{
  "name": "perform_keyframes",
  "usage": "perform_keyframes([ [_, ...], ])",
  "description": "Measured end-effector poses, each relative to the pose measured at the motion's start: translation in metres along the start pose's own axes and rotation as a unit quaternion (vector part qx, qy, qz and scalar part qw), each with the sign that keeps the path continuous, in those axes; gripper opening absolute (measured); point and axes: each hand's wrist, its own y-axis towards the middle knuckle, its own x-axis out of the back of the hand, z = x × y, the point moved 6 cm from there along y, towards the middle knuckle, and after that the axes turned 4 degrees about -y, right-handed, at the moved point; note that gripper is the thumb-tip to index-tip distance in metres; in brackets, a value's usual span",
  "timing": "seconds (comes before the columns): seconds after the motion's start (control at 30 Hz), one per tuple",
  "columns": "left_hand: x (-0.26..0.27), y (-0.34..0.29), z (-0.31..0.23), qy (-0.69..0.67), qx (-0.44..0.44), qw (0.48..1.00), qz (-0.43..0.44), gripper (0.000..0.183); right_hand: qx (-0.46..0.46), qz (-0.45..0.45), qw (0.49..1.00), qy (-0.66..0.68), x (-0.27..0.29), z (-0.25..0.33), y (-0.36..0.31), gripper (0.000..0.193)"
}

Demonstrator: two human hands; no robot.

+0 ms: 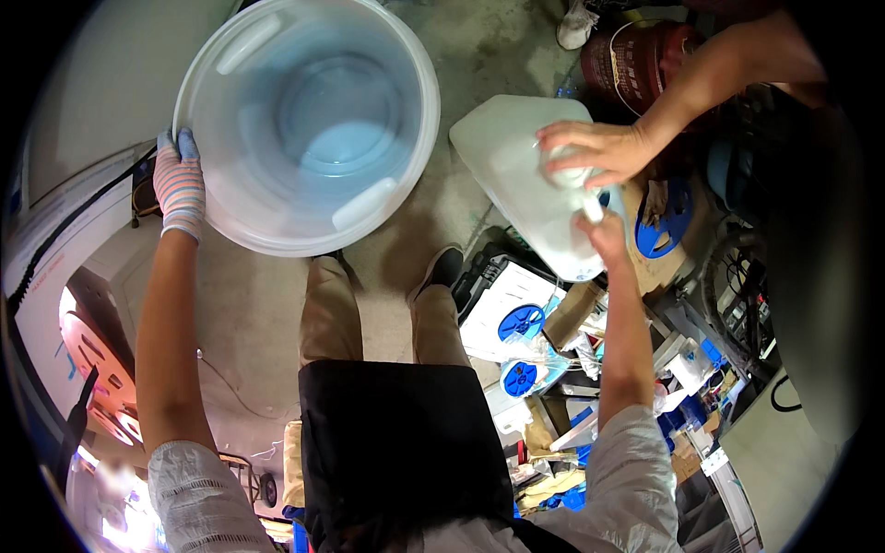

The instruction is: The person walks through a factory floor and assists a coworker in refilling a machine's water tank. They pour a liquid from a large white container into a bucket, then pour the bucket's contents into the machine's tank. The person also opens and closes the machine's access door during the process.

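My left hand (179, 184), in a striped glove with blue fingertips, is closed on the left rim of a large round translucent white tub (430, 120). The tub is tilted so that its bluish inside and bottom show. To the right, my bare right hand (604, 238) is closed round the handle (592, 208) of a whitish plastic jerrycan (502, 152). Another person's hand (595, 152) reaches in from the upper right and lies over the can's round white cap (569, 173). That hand is slightly blurred, and its fingers hide part of the cap.
A dark red bucket (613, 64) with a wire handle stands at the far right. Blue spools (522, 323), a black case (475, 276) and heaped boxes and packets crowd the right side. A pinkish panel with slots (97, 369) is at the left. My shoe (446, 267) stands on the concrete floor.
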Motion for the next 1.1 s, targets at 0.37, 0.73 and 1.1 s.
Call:
perform_keyframes([
  [0.37, 0.002, -0.005, 0.000, -0.053, 0.025, 0.998, 0.017, 0.041, 0.148, 0.112, 0.963, -0.196, -0.197, 0.034, -0.137, 0.036],
  [0.73, 0.001, -0.008, 0.006, -0.105, 0.065, 0.992, 0.027, 0.045, 0.004, 0.298, 0.954, -0.024, -0.407, -0.001, -0.165, 0.060],
  [1.1, 0.008, -0.001, 0.032, -0.200, 0.063, 0.976, 0.067, 0.047, 0.007, 0.245, 0.969, -0.026, -0.535, -0.008, -0.127, 0.060],
])
